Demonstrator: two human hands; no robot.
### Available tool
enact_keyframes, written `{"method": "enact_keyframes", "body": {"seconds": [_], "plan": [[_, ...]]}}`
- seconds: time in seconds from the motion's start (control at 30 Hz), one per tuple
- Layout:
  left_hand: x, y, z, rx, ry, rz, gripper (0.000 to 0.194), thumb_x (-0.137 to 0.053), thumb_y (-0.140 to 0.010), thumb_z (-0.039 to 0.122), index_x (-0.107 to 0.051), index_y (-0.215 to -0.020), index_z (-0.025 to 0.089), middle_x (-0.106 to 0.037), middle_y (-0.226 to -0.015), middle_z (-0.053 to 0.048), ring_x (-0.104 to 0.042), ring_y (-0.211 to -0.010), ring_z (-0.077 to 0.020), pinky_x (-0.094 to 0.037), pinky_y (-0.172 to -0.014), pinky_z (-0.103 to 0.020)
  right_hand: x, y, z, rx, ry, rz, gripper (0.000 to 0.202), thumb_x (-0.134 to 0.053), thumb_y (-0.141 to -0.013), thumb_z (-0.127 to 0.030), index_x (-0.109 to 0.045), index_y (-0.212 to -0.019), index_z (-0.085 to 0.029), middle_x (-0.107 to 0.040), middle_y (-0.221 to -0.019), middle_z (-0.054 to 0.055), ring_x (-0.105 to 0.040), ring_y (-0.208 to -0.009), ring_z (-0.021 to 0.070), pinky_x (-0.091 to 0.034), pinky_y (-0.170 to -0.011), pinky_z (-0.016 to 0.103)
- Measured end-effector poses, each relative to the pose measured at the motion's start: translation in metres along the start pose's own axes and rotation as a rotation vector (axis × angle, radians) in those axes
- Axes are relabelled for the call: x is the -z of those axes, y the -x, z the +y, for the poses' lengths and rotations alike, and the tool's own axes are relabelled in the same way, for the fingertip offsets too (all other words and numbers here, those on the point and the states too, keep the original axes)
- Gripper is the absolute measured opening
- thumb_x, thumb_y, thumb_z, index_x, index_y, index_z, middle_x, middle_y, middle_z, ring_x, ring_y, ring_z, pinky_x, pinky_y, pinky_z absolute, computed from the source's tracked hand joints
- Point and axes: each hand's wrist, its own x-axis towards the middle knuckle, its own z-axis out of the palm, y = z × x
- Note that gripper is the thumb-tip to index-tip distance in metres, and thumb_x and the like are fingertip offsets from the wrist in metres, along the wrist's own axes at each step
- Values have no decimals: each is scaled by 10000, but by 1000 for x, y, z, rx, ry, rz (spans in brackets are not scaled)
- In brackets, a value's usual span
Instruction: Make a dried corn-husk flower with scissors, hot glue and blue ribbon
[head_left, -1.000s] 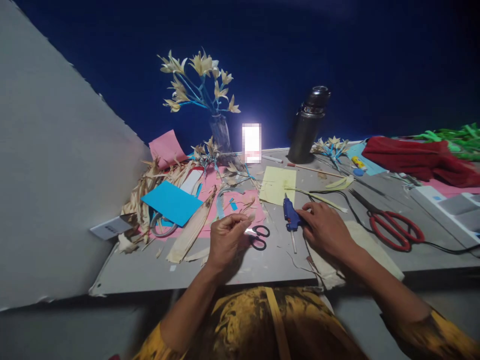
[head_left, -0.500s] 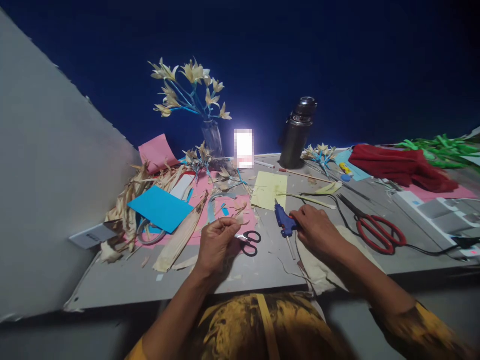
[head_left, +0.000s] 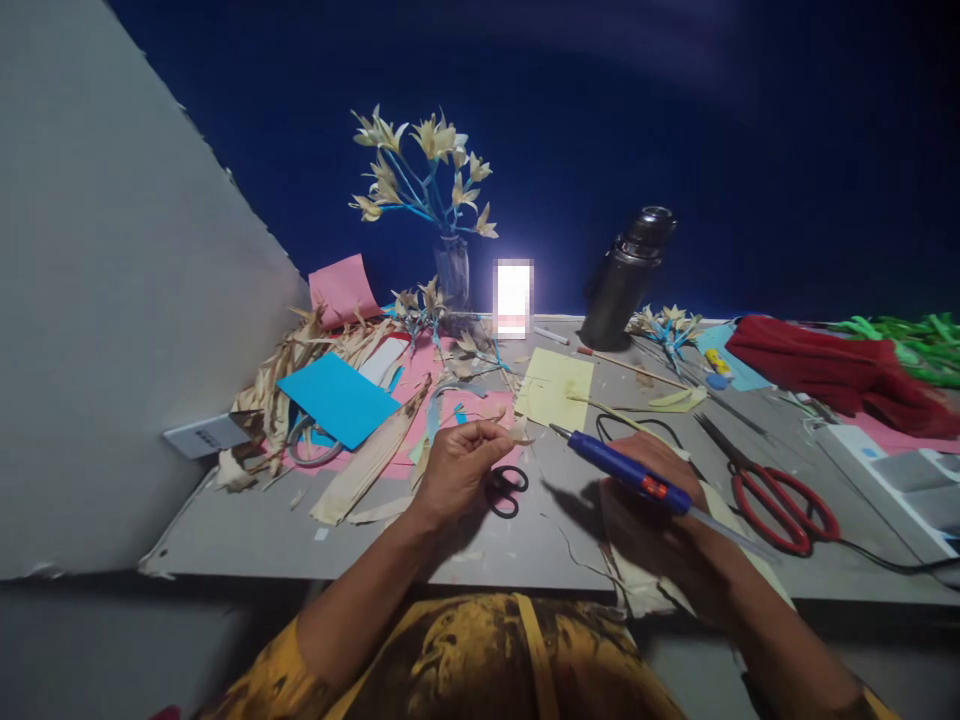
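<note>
My left hand pinches a small pale petal-like piece between thumb and fingertips, above the small black-handled scissors. My right hand is wrapped round a blue glue gun, raised off the table. Its nozzle points left toward the pale piece, with a gap between them. A clear glue stick sticks out of the gun's back end. Behind the hands lies a yellow paper sheet.
Red-handled scissors and a white power strip lie right. Farther back stand a flask and a glass vase of pale flowers. Blue paper and dried husks lie left. A red cloth is back right.
My right hand has taken hold of the glue gun and lifted it from the table, turning it so its nozzle points left. My left hand still pinches the pale piece. The view has shifted.
</note>
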Motion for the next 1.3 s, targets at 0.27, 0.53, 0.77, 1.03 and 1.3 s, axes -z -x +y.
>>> {"method": "enact_keyframes", "body": {"seconds": [0.27,0.53,0.77,1.03,1.3], "plan": [[-5,-2,3,61,-127,-75,335,-838,-705,448,-661,-805,182,-643,-608,-28,-661,-530,-199,-501,-414,-264,8,-8,-18,-125,-215,-149,153,-599,-941,-385,-657,-861,-269,-672,-814,62,-595,-733,244,-482,-688,394],[-6,0,4,41,-168,-85,320,-827,-718,438,-655,-802,182,-632,-589,-24,-632,-500,-186,-490,-423,-269,6,-9,-19,-67,-169,-163,176,-585,-938,-346,-607,-795,-247,-626,-739,49,-564,-689,226,-450,-653,366],[-3,2,4,-31,-201,-79,303,-828,-719,423,-676,-783,169,-647,-637,-30,-634,-520,-167,-513,-452,-267,6,-14,-19,37,-109,-197,214,-587,-947,-349,-629,-781,-221,-625,-708,52,-539,-670,209,-407,-623,345],[-4,6,5,-39,-205,-63,308,-826,-718,433,-683,-788,169,-638,-650,-22,-626,-509,-161,-514,-435,-264,3,-10,-8,90,-48,-205,285,-601,-960,-383,-600,-727,-219,-591,-651,15,-531,-631,181,-382,-606,316],[-5,7,6,-40,-200,-52,321,-829,-712,433,-671,-778,161,-631,-644,-17,-625,-507,-155,-518,-432,-258,3,-5,-6,103,-32,-230,274,-611,-967,-381,-573,-754,-212,-574,-675,7,-521,-657,176,-362,-627,313]]}}
